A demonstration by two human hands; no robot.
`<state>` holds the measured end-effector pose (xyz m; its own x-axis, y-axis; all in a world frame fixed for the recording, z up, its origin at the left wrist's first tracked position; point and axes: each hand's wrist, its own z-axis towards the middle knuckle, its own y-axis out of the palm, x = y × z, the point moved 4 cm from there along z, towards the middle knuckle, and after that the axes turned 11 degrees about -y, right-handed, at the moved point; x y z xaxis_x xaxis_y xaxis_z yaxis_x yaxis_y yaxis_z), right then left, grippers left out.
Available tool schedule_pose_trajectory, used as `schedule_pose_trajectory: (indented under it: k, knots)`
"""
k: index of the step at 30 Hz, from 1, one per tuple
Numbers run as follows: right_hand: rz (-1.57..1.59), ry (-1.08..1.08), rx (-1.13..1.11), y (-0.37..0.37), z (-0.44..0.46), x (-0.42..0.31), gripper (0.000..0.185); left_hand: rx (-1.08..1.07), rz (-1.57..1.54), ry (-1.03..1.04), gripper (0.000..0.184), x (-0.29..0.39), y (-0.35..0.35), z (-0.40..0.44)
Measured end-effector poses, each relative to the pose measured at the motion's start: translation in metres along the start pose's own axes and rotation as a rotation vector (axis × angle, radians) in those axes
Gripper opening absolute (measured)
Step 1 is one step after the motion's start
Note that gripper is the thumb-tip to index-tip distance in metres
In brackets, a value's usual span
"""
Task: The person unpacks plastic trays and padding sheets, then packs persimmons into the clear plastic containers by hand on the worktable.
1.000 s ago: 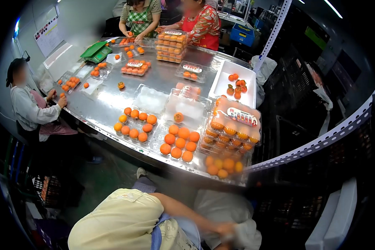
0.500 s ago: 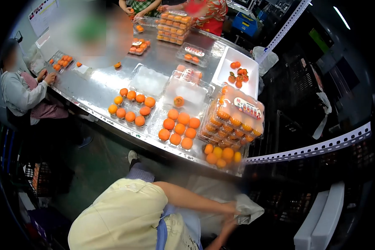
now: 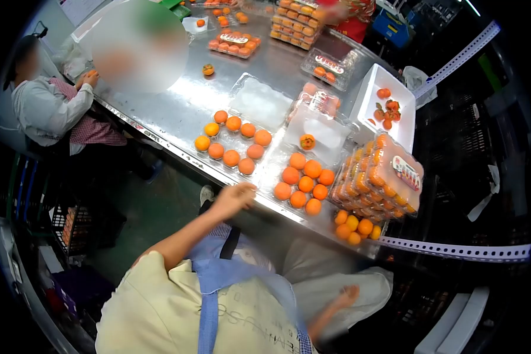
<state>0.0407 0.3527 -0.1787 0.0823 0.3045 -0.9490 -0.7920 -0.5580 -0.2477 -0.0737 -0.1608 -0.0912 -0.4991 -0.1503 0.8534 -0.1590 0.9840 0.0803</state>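
Round orange fruits point(image 3: 305, 184) sat in clear plastic trays point(image 3: 237, 139), maybe against rolling; left hand point(image 3: 236, 198) and right hand point(image 3: 347, 296) had unclear grips.

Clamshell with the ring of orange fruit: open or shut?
Open: clear lid lies back on the table, orange fruit in the clamshell uncovered.

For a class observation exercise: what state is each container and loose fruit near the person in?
Left tray: lid open, bare gap among its fruit.
Central tray: lid open, three rows of fruit.
Fruit on that lid: calyx showing.
Nearest stack of boxes: lids shut.
Fruit group before that stack: whether lidded, unclear.
White box: uncovered, fruit inside.
Lone fruit: loose on metal table.
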Motion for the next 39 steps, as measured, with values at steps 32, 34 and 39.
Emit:
schedule_pose_trajectory:
  k: [32,34,39]
  knots:
    - [-0.352,0.036,-0.965,0.409,-0.242,-0.23,0.039,-0.006,0.283,-0.125,0.018,0.05,-0.253,0.17]
    - [-0.278,0.092,-1.01,0.409,-0.234,-0.227,0.039,0.022,0.293,-0.14,0.019,0.047,-0.253,0.172]
    - [-0.372,0.025,-1.145,0.414,-0.21,-0.21,0.036,0.105,0.261,-0.105,0.03,0.042,-0.254,0.171]
